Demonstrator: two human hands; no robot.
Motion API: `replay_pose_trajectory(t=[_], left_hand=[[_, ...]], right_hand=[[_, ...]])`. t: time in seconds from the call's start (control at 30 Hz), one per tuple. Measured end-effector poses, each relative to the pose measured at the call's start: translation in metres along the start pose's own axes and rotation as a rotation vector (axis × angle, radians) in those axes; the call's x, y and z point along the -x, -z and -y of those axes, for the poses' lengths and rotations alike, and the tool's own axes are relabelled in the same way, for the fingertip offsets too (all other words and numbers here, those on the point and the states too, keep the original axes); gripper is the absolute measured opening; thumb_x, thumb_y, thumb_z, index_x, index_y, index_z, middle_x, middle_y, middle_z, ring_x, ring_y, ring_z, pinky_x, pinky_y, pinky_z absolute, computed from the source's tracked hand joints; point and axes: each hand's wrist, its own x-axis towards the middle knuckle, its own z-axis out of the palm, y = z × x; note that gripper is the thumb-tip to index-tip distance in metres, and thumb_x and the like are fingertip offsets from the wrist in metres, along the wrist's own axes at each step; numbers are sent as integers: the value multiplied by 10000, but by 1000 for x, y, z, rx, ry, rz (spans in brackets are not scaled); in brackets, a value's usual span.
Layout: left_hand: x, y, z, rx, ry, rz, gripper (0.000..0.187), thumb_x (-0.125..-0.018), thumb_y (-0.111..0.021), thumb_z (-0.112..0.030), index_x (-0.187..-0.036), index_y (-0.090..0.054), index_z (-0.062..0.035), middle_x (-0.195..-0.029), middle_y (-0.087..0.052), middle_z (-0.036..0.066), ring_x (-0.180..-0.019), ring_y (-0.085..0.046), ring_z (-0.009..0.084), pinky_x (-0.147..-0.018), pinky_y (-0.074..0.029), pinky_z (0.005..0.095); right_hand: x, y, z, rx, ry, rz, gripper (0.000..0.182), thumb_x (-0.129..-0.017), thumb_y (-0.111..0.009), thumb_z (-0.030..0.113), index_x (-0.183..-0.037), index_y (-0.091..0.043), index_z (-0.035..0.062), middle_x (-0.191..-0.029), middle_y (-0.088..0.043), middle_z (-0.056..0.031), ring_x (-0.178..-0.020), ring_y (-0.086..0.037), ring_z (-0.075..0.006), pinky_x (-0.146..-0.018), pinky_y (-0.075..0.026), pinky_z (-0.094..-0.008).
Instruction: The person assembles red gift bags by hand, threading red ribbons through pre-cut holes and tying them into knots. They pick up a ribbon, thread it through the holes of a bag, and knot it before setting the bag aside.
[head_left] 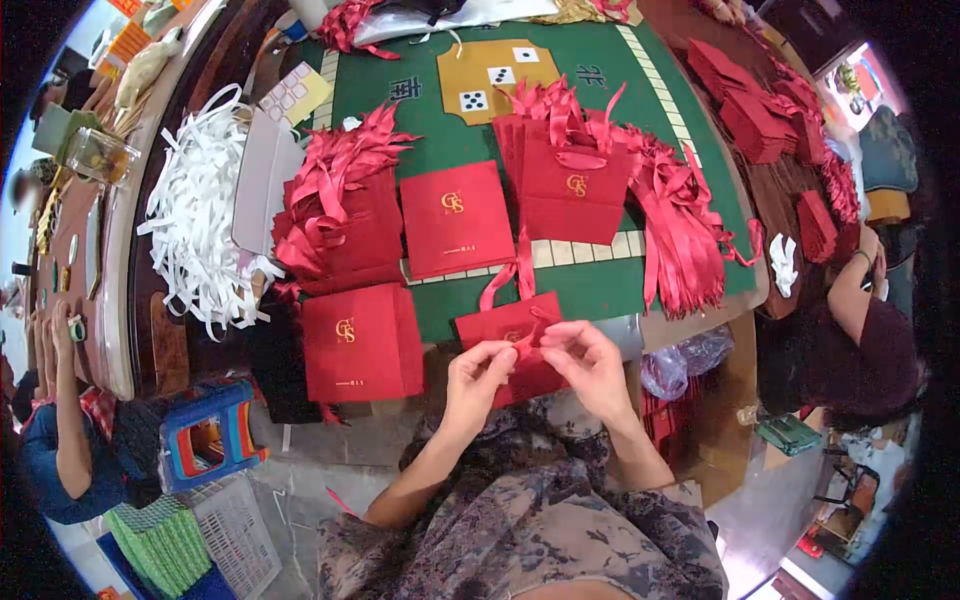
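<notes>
At the near table edge, a red paper gift bag (487, 325) lies in front of me with a gold logo, partly covered by my fingers. A red ribbon handle (498, 287) loops out from its far side. My left hand (480, 382) pinches a red ribbon over the bag. From the other side, my right hand (588, 372) pinches at the same ribbon, thumb and forefinger together. The fingertips of both hands are close but apart. To the left is a stack of red bags (360, 345) without visible handles, and ahead lies another flat stack (457, 218).
Ribboned bags (575, 180) and loose red ribbons (680, 235) lie on the green table (440, 320). White ribbons (205, 200) spill from a box at left. Co-workers sit on both sides, with a sleeve (850, 350) at right. A blue stool (212, 432) stands lower left.
</notes>
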Motion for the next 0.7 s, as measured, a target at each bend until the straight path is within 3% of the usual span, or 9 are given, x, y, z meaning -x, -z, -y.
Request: replay_pose_trajectory(t=[0.2, 0.27, 0.3, 0.33, 0.4, 0.47, 0.5, 0.57, 0.7], left_hand=[[-1, -6, 6, -82, -34, 14, 143, -950, -691, -99, -1054, -724, -8, -893, -675, -22, -773, -570, 40, -662, -450, 200], [-3, -5, 3, -416, -413, -89, 145, -940, -658, -38, -1073, -710, -9, -1004, -650, 61, -929, -607, 131, -810, -493, 259], [-4, -3, -9, -529, -478, -163, 188, -911, -654, 0, -1092, -703, -9, -1103, -614, 126, -1037, -600, 213, -876, -496, 306], [-9, 3, -15, -733, -587, -243, 239, -889, -656, 2, -1125, -692, -20, -1109, -611, 152, -1058, -591, 290, -905, -492, 365], [-19, 12, -21, -1050, -615, -324, 303, -863, -675, -18, -1166, -675, -30, -1138, -600, 178, -1084, -567, 343, -943, -473, 423], [-26, 20, -18, -1106, -597, -327, 324, -841, -691, -36, -1164, -673, -47, -1131, -609, 161, -1078, -552, 358, -953, -451, 451], [-29, 24, -18, -1159, -594, -272, 305, -836, -692, -36, -1141, -678, -56, -1109, -616, 147, -1055, -555, 354, -936, -453, 449], [-32, 24, -19, -1223, -606, -220, 252, -808, -703, -29, -1055, -684, -76, -1025, -625, 105, -981, -556, 339, -855, -455, 447], [-34, 23, -31, -1229, -591, -139, 212, -791, -710, -23, -993, -677, -75, -968, -615, 104, -943, -555, 335, -816, -449, 452]], right_hand=[[-11, -15, -10, -60, 60, -19, 117, -977, -620, 23, -1079, -667, -12, -1011, -683, -42, -949, -637, -102, -851, -528, -261], [-16, -18, -6, 93, 115, -26, 137, -957, -642, 20, -1085, -690, 7, -1011, -697, -57, -884, -644, -84, -781, -525, -242], [-17, -20, -1, 92, 113, -25, 137, -957, -642, 20, -1085, -690, 7, -1011, -697, -57, -884, -644, -84, -781, -525, -242], [-19, -22, 5, 278, 236, -32, 146, -951, -642, 22, -1087, -696, 17, -986, -692, -72, -847, -663, -114, -757, -533, -260], [-23, -26, 9, 462, 355, -38, 156, -945, -641, 23, -1088, -702, 27, -961, -688, -86, -810, -681, -144, -734, -540, -278], [-28, -33, 10, 648, 420, -35, 180, -940, -635, 31, -1105, -708, 40, -904, -662, -114, -794, -694, -236, -711, -548, -327], [-29, -37, 5, 640, 316, -32, 166, -903, -674, 37, -1066, -709, 40, -945, -674, -118, -868, -675, -296, -756, -532, -347], [-36, -40, -8, 647, 314, -47, 145, -891, -691, 53, -1035, -700, 36, -935, -678, -119, -865, -678, -292, -754, -532, -361], [-44, -38, -24, 711, 354, -56, 123, -864, -724, 75, -964, -674, 25, -927, -691, -118, -855, -684, -281, -745, -532, -371]])
